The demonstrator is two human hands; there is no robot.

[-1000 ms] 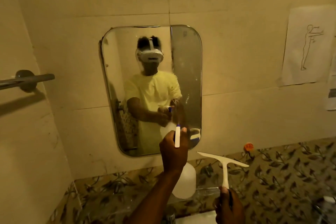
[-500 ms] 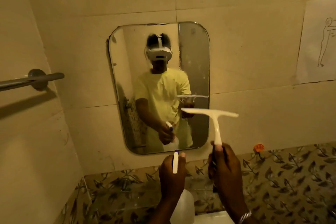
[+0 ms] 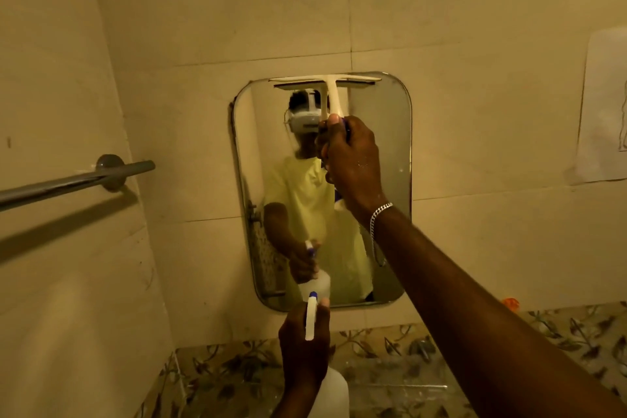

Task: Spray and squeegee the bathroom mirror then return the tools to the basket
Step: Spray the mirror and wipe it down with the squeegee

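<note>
Right hand (image 3: 353, 156): fingers clamped around the handle of the squeegee (image 3: 327, 86), raised in the upper centre of the frame. The squeegee blade lies level along the top edge of the mirror (image 3: 390, 153), apparently touching the glass. Left hand (image 3: 303, 346): fingers closed on the neck of the spray bottle (image 3: 330, 394), held low at the bottom centre, below the mirror. A towel bar (image 3: 74, 180) projects from the wall at the left of the frame
</note>
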